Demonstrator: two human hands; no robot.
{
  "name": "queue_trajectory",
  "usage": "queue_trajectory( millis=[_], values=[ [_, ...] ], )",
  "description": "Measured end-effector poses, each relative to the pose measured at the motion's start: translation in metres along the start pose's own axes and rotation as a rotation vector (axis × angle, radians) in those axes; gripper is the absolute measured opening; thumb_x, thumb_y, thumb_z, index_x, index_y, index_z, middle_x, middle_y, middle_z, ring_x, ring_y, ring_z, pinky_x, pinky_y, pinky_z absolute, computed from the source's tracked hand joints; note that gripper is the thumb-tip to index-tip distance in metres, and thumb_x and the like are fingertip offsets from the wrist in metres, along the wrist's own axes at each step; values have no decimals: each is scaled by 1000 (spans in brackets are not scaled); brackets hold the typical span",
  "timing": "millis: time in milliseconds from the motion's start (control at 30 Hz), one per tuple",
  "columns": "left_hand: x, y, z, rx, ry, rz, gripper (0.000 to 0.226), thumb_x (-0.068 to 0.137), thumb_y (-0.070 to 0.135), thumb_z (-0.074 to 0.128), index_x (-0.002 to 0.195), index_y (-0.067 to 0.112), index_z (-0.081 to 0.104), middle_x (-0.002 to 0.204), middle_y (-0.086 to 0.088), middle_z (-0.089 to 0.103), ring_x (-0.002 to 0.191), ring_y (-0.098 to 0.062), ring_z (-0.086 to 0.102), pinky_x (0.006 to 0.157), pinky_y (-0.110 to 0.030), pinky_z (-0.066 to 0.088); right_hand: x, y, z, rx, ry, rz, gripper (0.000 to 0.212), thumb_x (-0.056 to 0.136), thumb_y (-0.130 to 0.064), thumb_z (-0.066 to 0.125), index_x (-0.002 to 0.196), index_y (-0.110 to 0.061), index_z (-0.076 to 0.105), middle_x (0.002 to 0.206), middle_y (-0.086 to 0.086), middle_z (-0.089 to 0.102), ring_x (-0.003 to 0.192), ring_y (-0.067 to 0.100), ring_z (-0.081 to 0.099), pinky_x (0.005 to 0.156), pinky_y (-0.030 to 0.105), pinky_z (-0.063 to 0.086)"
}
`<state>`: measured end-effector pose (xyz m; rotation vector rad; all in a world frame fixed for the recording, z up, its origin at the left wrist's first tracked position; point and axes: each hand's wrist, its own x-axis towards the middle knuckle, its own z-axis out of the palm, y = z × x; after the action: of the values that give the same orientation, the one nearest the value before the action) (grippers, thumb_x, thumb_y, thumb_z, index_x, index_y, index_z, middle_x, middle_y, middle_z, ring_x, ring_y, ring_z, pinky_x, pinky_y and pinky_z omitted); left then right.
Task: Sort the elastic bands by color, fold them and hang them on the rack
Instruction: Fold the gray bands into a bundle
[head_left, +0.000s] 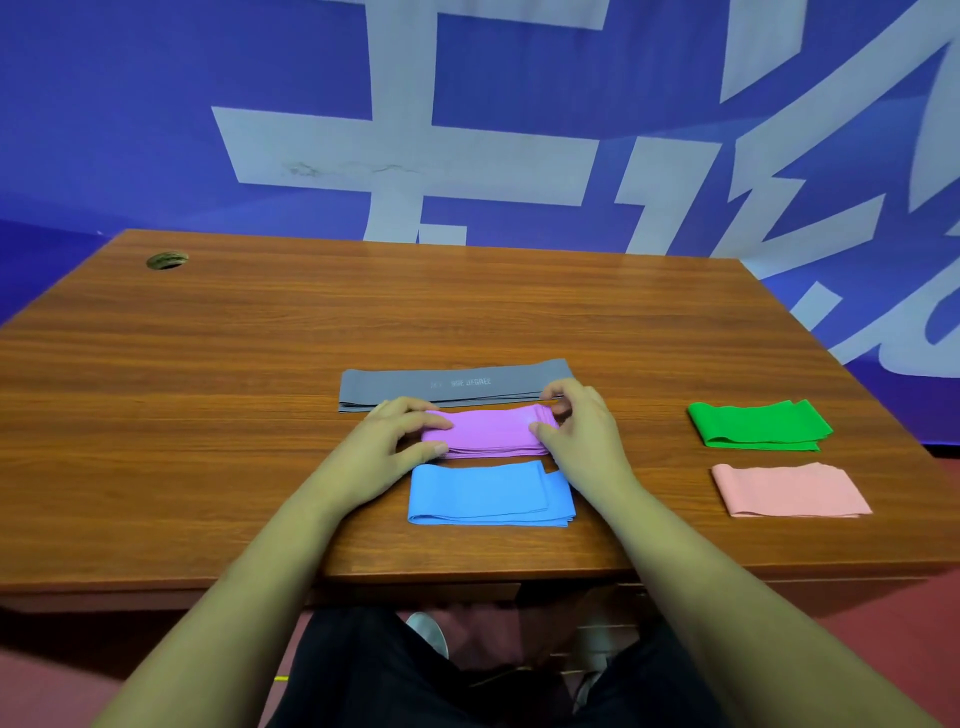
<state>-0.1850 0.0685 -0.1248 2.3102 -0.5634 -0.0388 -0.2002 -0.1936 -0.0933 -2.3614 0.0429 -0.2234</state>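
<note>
A folded purple band (491, 432) lies at the middle of the wooden table (208, 364). My left hand (387, 452) holds its left end, thumb and fingers curled round it. At its right end my right hand (582, 434) pinches the fold between thumb and fingers. Just behind it a long grey band (457, 384) lies flat. A folded blue band (491, 493) sits in front, near the table's edge. To the right lie a folded green band (758, 423) and, nearer to me, a folded pink band (789, 491). No rack is in view.
A cable hole (167, 260) sits at the table's far left corner. A blue banner with large white characters (467, 130) hangs behind the table. My legs in dark trousers (374, 670) are under the front edge.
</note>
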Motion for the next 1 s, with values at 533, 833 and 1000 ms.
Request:
queue_trajectory(
  millis=[533,833,1000],
  values=[
    [2,-20,-50,95,534,-355,9,84,11,63,91,16,62,87,-3,60,78,-16,55,77,-31,43,38,-58,21,-199,-223,-366,34,96,-29,53,124,-14,63,126,3,57,121,17,51,104,30,39],
    [35,-32,-54,164,381,-755,39,82,46,67,78,8,65,86,-17,70,90,-37,63,76,-38,50,52,-67,57,-376,-440,-327,41,99,-44,43,110,-13,68,110,8,63,107,24,56,95,40,46],
    [49,-33,-58,213,230,-865,42,78,50,66,83,8,64,98,-19,69,98,-42,59,81,-37,47,54,-64,60,-361,-413,-332,42,98,-46,43,104,-14,70,103,5,61,105,22,55,93,39,46]
  ],
)
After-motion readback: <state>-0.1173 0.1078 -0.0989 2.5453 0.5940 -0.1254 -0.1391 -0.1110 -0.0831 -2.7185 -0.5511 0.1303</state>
